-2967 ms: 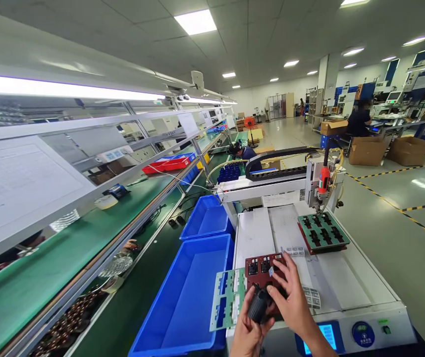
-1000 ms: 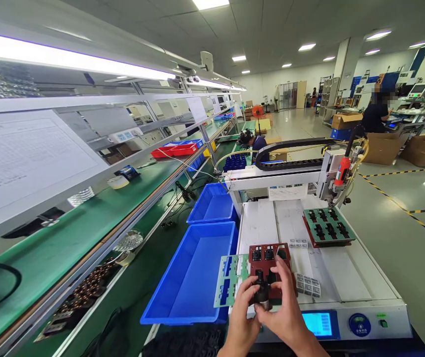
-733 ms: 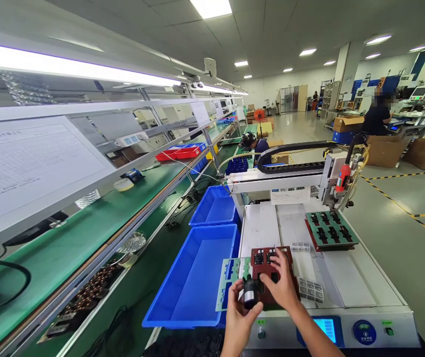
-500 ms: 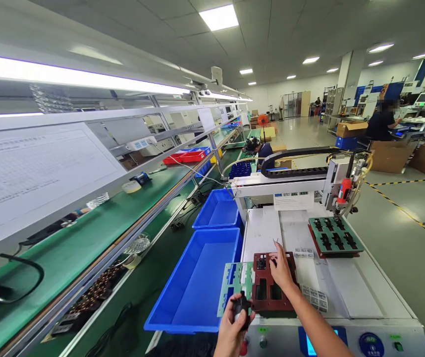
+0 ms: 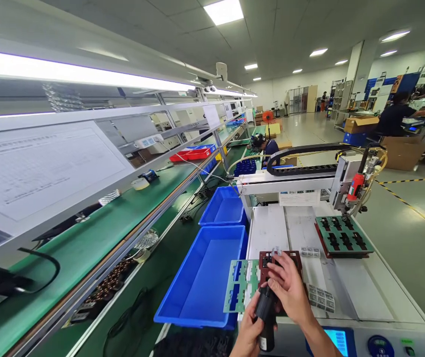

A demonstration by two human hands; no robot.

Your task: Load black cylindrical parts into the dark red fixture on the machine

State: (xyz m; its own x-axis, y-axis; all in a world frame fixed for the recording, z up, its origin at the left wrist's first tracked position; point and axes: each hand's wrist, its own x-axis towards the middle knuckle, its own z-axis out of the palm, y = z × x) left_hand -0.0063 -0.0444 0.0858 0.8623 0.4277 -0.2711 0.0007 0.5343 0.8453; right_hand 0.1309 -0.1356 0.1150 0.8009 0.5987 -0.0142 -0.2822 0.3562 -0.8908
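My left hand (image 5: 251, 322) is wrapped round a dark, roughly cylindrical black part (image 5: 265, 305), held tilted in front of the machine. Just above it is my right hand (image 5: 290, 282), its fingers stretched out and slightly apart. The right thumb tip is at the upper end of the black part; whether it presses on it I cannot tell. A small blurred, pale thing (image 5: 276, 251) shows by the right fingertips. Behind that hand lies a dark red fixture (image 5: 299, 258) with square openings, largely hidden now. A pale green cut-out plate (image 5: 231, 280) lies against its left side.
Two blue bins (image 5: 201, 277) stand left of the white machine bed (image 5: 268, 228). A green plate with several black parts (image 5: 344, 235) sits at the right under the dispensing head (image 5: 353, 186). Label sheets (image 5: 321, 297) lie on the bed. A co-worker (image 5: 270, 148) sits beyond.
My right hand has left the red fixture's opening and come back toward the black part in my left hand. The left hand has shifted slightly right. The whole view has turned a little left.
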